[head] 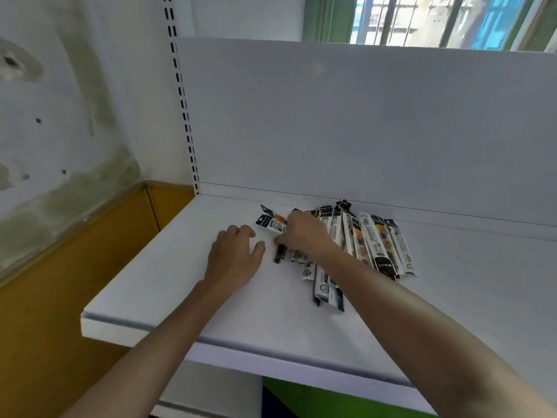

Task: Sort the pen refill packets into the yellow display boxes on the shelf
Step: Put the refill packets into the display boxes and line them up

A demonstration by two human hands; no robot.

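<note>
Right fingers (283,238) curled on refill packets (376,245)

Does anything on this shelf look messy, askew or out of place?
The refill packets lie in a loose, overlapping heap on the white shelf, fanned at different angles; one packet sits skewed to the left beside the right hand. No yellow boxes are in view. The wall at left looks stained.

Bright, even daylight from the barred window (422,19) at far right, its panes washed out. The white shelf (180,282) takes a bluish cast. Shadows beneath the left hand (232,260) and the packets (376,245) are soft and faint. Wide-angle distortion bows the slotted upright (184,101) and the near shelf edge. Packet print is too soft to read.
</note>
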